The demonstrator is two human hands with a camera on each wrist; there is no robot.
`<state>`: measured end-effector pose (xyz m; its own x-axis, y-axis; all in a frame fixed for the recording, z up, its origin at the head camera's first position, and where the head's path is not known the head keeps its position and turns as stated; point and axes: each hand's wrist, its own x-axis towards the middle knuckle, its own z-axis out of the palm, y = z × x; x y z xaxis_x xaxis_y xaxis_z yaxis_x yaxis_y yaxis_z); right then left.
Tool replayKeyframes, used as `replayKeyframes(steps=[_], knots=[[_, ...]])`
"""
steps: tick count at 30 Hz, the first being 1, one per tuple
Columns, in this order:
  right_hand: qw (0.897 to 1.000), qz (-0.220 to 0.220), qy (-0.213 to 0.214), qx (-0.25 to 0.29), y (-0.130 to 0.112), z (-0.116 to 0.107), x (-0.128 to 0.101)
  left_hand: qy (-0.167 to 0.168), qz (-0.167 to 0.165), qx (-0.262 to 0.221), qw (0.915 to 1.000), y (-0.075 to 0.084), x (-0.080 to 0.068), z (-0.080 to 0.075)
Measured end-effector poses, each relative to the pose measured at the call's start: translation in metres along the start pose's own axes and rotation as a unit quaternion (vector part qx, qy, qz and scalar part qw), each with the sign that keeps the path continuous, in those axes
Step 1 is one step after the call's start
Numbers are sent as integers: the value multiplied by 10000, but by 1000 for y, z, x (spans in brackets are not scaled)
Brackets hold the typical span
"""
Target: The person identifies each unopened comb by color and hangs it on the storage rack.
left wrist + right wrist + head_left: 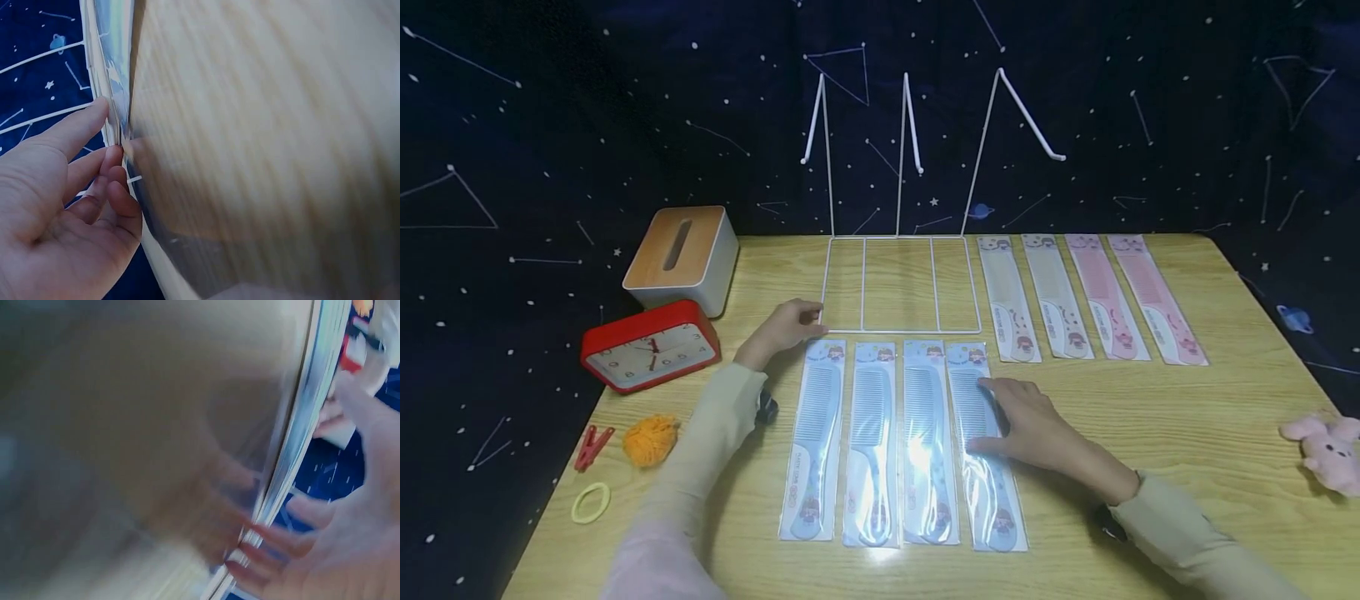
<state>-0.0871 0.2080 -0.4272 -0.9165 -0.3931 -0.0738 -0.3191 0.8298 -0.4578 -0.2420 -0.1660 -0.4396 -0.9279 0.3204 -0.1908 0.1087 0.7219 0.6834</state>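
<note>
- Right hand (1037, 429) lies flat, fingers straight, on the rightmost blue comb (985, 446), whose long axis runs toward the person.
- Left hand (782, 327), fingers loosely curled, touches the wire rack (901, 285) at its near-left corner, clamping nothing.

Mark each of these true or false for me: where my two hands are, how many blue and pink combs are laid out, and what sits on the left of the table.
1. The right hand rests on the rightmost blue comb. True.
2. The left hand holds the red clock. False: it touches the front left corner of the white wire rack; the clock lies apart, to its left.
3. Four blue packaged combs lie side by side in front of the rack. True.
4. All four combs right of the rack are pink. False: two are cream, two pink.
5. A tissue box stands behind the clock. True.
6. The orange pom-pom sits inside the rack. False: it lies near the table's left edge.
</note>
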Motion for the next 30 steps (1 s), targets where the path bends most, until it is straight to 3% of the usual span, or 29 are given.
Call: replayKeyframes(steps=[8, 18, 30], knots=[[9992, 303, 42, -242, -17, 5, -2, -38, -58, -76, 9999, 0, 0, 0], [9922, 968, -102, 780, -16, 0, -5, -6, -82, -36, 10000, 2, 1, -2], [9832, 750, -339, 1627, -1, -15, -6, -41, -121, -36, 9999, 1, 0, -1]])
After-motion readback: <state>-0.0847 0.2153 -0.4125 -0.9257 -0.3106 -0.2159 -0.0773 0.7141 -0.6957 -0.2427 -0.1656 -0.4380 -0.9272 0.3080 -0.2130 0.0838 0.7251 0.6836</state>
